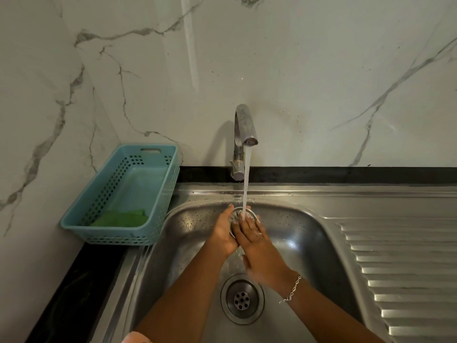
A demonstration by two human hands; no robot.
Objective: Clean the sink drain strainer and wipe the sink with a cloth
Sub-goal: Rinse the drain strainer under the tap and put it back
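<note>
Starting at the left, we've got the blue basket (pixel 118 196) parked in the corner of the dark desk (pixel 74 288), just beside the sink (pixel 188 226), and the green cloth (pixel 121 218) is lying flat in its near end, well apart from our hands and off on the left-hand side. Moving in, our left hand (pixel 222 233) is cupped under and around the left rim of the drain strainer (pixel 243 214), fingers curled up behind it, gripping it from that side. The strainer itself sits up over the back of the basin, its round face tilted toward us, right under the water stream (pixel 246 179) falling from the tap (pixel 243 129). Our right hand (pixel 254 241) lies across the strainer's near right edge with fingers flat and spread, rubbing more than clamping, so we'd call it open and pressed on the metal. Both forearms come up from below and meet at the strainer, the bracelet (pixel 291 289) on the right wrist hanging above the open drain hole (pixel 242 298), which sits straight below the hands and nearer to us. By our reckoning the rinse is the step in hand; the strainer has to drop straight down toward us into that hole, and the left hand is the nearer one for the cloth.
</note>
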